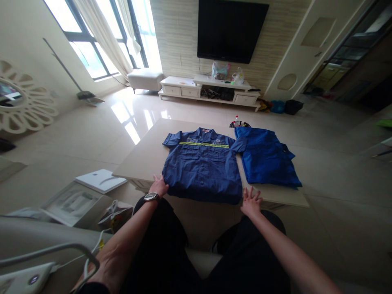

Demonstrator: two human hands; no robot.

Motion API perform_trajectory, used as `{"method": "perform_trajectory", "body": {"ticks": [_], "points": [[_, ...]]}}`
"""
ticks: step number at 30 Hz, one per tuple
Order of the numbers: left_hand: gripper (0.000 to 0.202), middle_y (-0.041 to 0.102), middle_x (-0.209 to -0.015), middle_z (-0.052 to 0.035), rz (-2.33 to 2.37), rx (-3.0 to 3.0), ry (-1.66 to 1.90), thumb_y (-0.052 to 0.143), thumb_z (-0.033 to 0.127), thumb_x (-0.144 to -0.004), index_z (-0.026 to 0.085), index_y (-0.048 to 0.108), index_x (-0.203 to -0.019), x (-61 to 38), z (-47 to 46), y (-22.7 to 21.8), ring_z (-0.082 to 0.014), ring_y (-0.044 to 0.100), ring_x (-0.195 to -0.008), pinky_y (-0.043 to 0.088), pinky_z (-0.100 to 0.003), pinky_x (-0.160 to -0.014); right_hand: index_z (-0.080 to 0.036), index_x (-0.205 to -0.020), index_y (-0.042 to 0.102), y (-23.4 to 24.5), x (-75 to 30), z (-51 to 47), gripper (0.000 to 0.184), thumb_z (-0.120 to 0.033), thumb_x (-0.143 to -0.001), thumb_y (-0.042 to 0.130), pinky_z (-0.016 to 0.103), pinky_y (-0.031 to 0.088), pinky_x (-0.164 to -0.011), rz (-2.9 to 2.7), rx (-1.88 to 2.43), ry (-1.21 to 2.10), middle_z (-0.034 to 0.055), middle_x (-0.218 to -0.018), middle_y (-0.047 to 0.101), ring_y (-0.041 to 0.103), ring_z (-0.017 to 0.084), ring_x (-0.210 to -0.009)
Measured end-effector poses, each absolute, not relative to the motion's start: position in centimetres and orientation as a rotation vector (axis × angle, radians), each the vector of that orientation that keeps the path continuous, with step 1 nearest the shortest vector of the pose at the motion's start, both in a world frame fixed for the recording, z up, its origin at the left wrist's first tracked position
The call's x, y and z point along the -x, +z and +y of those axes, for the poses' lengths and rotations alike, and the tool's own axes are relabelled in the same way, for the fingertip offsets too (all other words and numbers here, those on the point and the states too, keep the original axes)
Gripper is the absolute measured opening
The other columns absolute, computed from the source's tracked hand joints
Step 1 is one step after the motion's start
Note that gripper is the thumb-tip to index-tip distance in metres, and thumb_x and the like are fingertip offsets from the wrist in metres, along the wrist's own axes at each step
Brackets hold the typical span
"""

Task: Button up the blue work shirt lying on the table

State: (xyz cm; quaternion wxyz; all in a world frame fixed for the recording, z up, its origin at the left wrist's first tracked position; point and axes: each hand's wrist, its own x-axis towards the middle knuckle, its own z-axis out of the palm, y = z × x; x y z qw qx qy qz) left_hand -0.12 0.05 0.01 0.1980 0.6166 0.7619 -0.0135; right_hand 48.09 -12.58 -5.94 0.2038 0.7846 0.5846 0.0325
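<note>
A dark blue short-sleeved work shirt [202,167] lies spread face up, its collar at the far side and a yellow-and-silver stripe across the chest. Its hem hangs over the near edge of the pale table [143,151]. At the shirt's lower left corner is my left hand [158,186], fingers stretched out at the table edge and touching the cloth. My right hand [251,201] rests with spread fingers on the table edge, just beside the lower right corner. Neither hand holds anything that I can see. A brighter blue folded cloth [266,157] lies to the right, under the shirt's right sleeve.
A bottle with a red cap [236,119] shows behind the table's far edge. Flat boxes [76,202] and a plastic bag [114,216] sit at the left, near the sofa [45,237]. A low TV cabinet [180,87] stands along the far wall.
</note>
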Motion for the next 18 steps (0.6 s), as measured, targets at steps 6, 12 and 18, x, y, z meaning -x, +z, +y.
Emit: {"method": "perform_trajectory", "body": {"ticks": [6, 12, 18], "points": [[0.086, 0.011, -0.166, -0.0386, 2.123, -1.728, -0.037, 0.058, 0.033, -0.092, 0.006, 0.02, -0.164, 0.12, 0.05, 0.13, -0.0402, 0.059, -0.134, 0.045, -0.042, -0.114, -0.014, -0.167, 0.014, -5.91, -48.1, -12.44, 0.106, -0.046, -0.083, 0.071, 0.072, 0.025, -0.111, 1.602, -2.179, 0.068, 0.0262, -0.172, 0.002, 0.01, 0.064, -0.15], [0.086, 0.013, -0.167, -0.0363, 2.131, -1.729, -0.038, 0.058, 0.033, -0.092, 0.006, 0.021, -0.164, 0.12, 0.01, 0.18, -0.0393, 0.059, -0.134, 0.045, -0.041, -0.115, -0.015, -0.167, 0.012, -5.83, -48.05, -12.46, 0.112, -0.054, -0.08, 0.071, 0.075, 0.021, -0.111, 1.606, -2.189, 0.048, 0.0266, -0.172, 0.0, 0.009, 0.062, -0.151], [0.085, 0.012, -0.167, -0.0377, 2.121, -1.735, -0.016, 0.058, 0.032, -0.091, 0.005, 0.021, -0.164, 0.24, 0.07, -0.26, -0.0404, 0.06, -0.133, 0.046, -0.043, -0.114, -0.014, -0.167, 0.012, -6.08, -48.2, -12.54, 0.11, -0.049, -0.081, 0.071, 0.074, 0.023, -0.111, 1.615, -2.177, 0.071, 0.027, -0.172, 0.001, 0.01, 0.064, -0.15]]}}
